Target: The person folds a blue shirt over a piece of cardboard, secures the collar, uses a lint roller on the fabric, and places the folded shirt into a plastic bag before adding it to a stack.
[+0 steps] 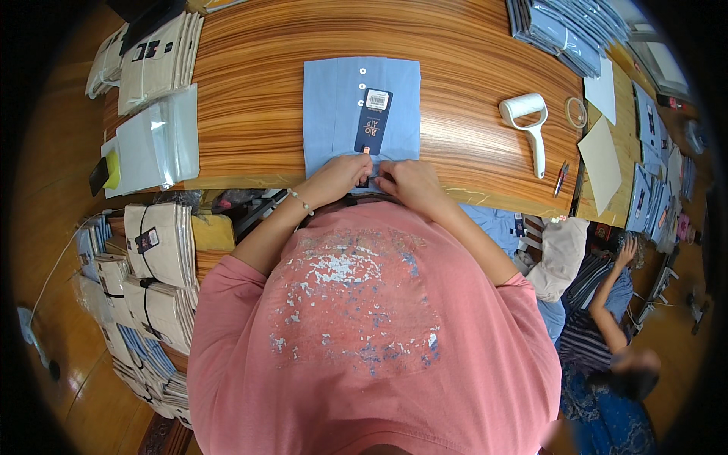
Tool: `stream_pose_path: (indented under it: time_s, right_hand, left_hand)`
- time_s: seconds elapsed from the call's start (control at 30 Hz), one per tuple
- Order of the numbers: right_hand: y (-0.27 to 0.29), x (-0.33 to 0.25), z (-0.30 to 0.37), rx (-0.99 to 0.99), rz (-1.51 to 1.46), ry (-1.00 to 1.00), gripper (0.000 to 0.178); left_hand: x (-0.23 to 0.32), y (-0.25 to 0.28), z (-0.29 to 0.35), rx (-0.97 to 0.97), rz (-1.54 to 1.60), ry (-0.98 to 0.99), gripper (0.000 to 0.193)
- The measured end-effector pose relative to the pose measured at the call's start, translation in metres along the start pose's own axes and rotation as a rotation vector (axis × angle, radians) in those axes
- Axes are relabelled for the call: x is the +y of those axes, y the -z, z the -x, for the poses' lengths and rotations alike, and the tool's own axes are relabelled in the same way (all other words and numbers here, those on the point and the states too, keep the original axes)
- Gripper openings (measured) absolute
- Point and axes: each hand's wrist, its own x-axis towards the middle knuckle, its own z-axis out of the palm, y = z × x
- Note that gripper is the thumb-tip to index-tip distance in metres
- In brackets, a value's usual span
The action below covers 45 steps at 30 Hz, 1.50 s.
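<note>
A folded light blue shirt [324, 114] lies flat at the table's near edge, with white buttons down its middle. On it rests a dark navy hang tag [369, 136] with a white barcode sticker at its far end. My left hand [343, 176] is closed at the shirt's near end, fingers curled beside the tag's near tip. Opposite it, my right hand [415, 182] is closed too, thumb and fingers pinching the near end, around the collar. The knuckles hide most of what lies between the fingertips.
A white lint roller [535, 133] and small snips [561, 179] lie to the right. Clear plastic bags [163, 140] and beige packed garments [161, 64] sit at left, bagged blue shirts [565, 34] at far right. Another person [607, 318] works at lower right.
</note>
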Motion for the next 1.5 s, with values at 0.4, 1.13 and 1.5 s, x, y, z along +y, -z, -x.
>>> stream_pose_path:
  time_s: [0.4, 1.13, 1.5]
  right_hand:
    - [0.110, 0.169, 0.012, 0.886, 0.097, -0.217, 0.027]
    - [0.061, 0.046, 0.090, 0.285, -0.942, -0.414, 0.041]
    - [-0.005, -0.036, 0.090, 0.090, -0.622, -0.486, 0.032]
  left_hand:
    - [0.045, 0.057, 0.062, -0.266, -0.307, 0.183, 0.014]
    - [-0.017, 0.008, 0.006, 0.210, -0.724, -0.225, 0.092]
    - [-0.021, 0.005, 0.003, 0.259, -0.620, -0.247, 0.101]
